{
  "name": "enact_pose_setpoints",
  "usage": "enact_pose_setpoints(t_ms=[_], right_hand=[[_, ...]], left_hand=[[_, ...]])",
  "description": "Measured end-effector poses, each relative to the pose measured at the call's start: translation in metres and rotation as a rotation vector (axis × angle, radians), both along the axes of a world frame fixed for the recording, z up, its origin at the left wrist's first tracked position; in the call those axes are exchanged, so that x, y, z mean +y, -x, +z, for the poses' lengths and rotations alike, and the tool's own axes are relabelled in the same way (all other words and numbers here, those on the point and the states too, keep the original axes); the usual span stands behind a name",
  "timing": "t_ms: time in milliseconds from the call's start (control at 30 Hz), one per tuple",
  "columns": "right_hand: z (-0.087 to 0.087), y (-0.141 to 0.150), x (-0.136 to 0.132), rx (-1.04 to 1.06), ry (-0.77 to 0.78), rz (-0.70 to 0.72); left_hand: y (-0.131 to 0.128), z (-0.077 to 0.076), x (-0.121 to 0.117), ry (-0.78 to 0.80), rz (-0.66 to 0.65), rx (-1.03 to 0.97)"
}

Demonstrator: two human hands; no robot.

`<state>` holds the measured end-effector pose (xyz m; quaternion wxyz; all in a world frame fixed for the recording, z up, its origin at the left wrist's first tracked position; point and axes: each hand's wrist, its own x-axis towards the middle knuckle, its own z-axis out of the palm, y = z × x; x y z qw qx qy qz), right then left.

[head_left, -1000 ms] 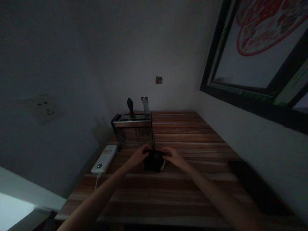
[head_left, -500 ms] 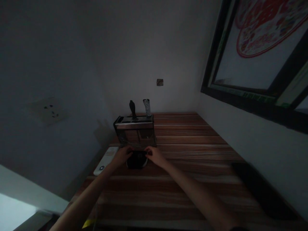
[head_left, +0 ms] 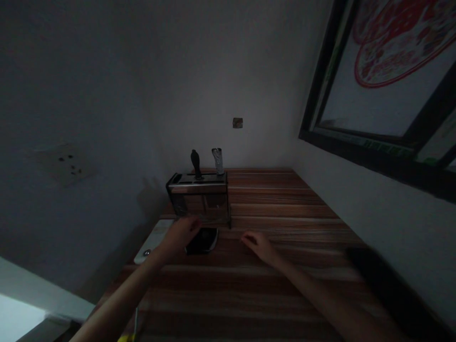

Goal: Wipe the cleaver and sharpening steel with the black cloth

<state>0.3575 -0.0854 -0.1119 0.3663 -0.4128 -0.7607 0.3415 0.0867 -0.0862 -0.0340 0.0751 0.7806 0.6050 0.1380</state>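
A small flat black object with a pale rim (head_left: 202, 241) lies on the wooden table; the dim light hides its exact kind. My left hand (head_left: 183, 232) hovers at its upper left edge, covering part of it. The fingers curl loosely, with a gap to the thumb and nothing visible between them. Well to the right of the black object is my right hand (head_left: 258, 244), its fingers bent and slightly apart from the thumb. It appears to hold nothing and is not touching the black object.
Behind the hands stands a knife block with clear sides (head_left: 199, 204), a black handle (head_left: 195, 164) and a silver-wrapped handle (head_left: 217, 161) rising from it. Left lies a white flat device (head_left: 155, 240). A long dark object (head_left: 388, 285) rests along the right wall.
Both hands were at the black object's top edge. My right hand has let go and moved right; the left has shifted slightly off the edge. The black object stays on the table.
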Motion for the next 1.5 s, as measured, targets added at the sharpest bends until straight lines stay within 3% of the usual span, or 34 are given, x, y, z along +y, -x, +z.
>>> enact_pose_setpoints(t_ms=[67, 133, 267, 367, 500, 667, 1033, 1500], right_hand=[[-0.002, -0.011, -0.002, 0.028, 0.069, -0.005], [-0.005, -0.019, -0.001, 0.077, 0.128, -0.034], [-0.009, -0.026, 0.006, 0.132, 0.117, -0.153], [-0.013, -0.028, 0.007, 0.145, 0.083, -0.224], [-0.016, -0.026, 0.002, 0.144, 0.075, -0.247], [-0.014, -0.022, -0.006, 0.148, 0.085, -0.213], [-0.011, -0.022, -0.008, 0.090, 0.093, -0.168], [-0.011, -0.021, -0.011, 0.032, 0.009, -0.181]], left_hand=[[-0.029, 0.006, -0.006, 0.093, -0.216, -0.213], [-0.063, 0.003, -0.012, 0.100, -0.332, -0.373], [-0.125, -0.029, -0.019, 0.146, -0.411, -0.607], [-0.146, -0.056, -0.017, 0.153, -0.454, -0.650], [-0.143, -0.072, -0.013, 0.084, -0.469, -0.646], [-0.135, -0.070, -0.013, 0.064, -0.520, -0.614], [-0.138, -0.073, -0.019, -0.090, -0.758, -0.155], [-0.136, -0.077, -0.017, -0.082, -0.723, -0.030]])
